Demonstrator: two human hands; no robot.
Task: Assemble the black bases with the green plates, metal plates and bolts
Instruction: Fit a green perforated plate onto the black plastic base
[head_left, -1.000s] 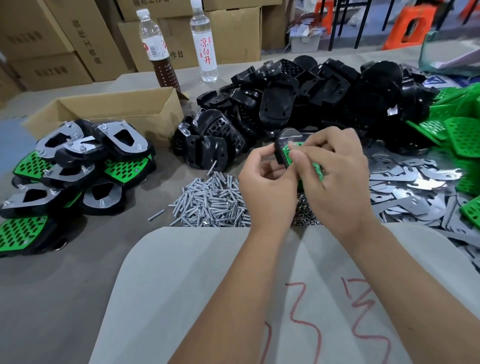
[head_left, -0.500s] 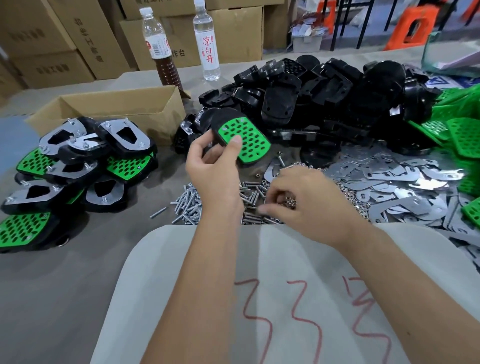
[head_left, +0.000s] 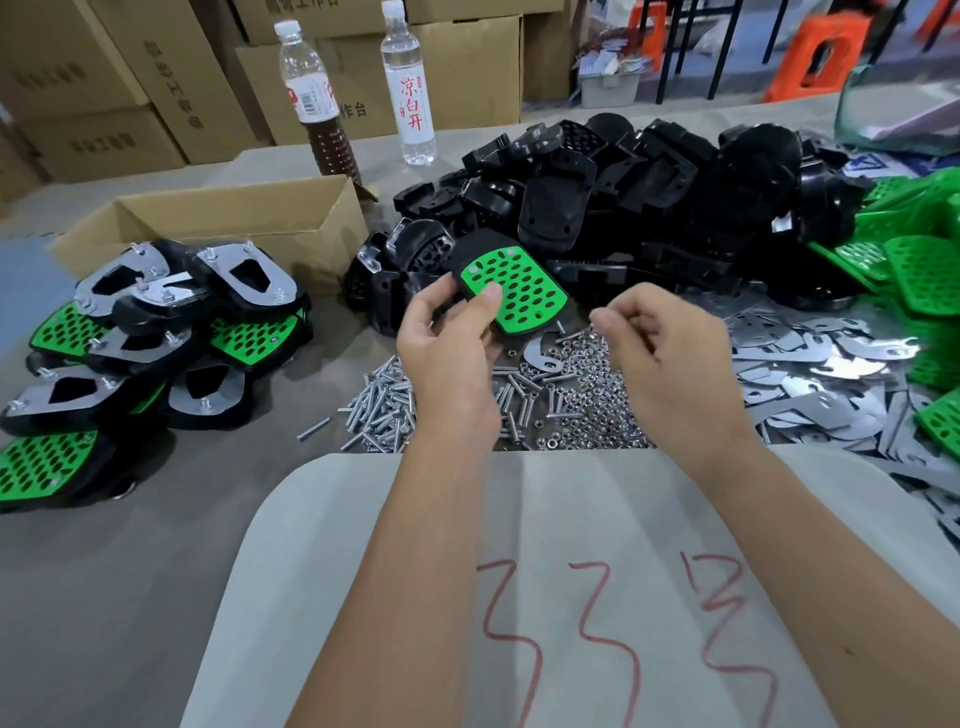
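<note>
- The left hand (head_left: 457, 358) holds a black moulded plastic base faced with a perforated green plastic plate (head_left: 511, 288), lifted above the surface (head_left: 104, 597) in front of the heap of loose black bases (head_left: 623, 197). The thumb presses on the green face near its lower left edge and the fingers curl round the back.
- The right hand (head_left: 670, 358) hovers over the scatter of small steel nuts (head_left: 587, 395), fingertips pinched together. It may be nipping a nut, but anything between the fingers is too small to see, so I cannot tell.
- The part looks light and stiff: hard plastic that should not flex or bruise. Its smooth faces could slide under a loose grip, so holding by the edges, as now, seems sound. That grip also leaves the two pale bolt heads near the plate's top uncovered.
- The silver threaded bolts (head_left: 384, 410) lie in a loose pile just under the left wrist. These and the nuts are tiny, hard and ready to roll; a fingertip pinch is the only sensible hold.
- The thin cut metal plates (head_left: 810, 364) spread to the right look stiff, with sharpish edges; I would lift one by its rim.
- Finished assemblies (head_left: 156, 332) are piled on the left, beside an open cardboard box (head_left: 223, 228).
</note>
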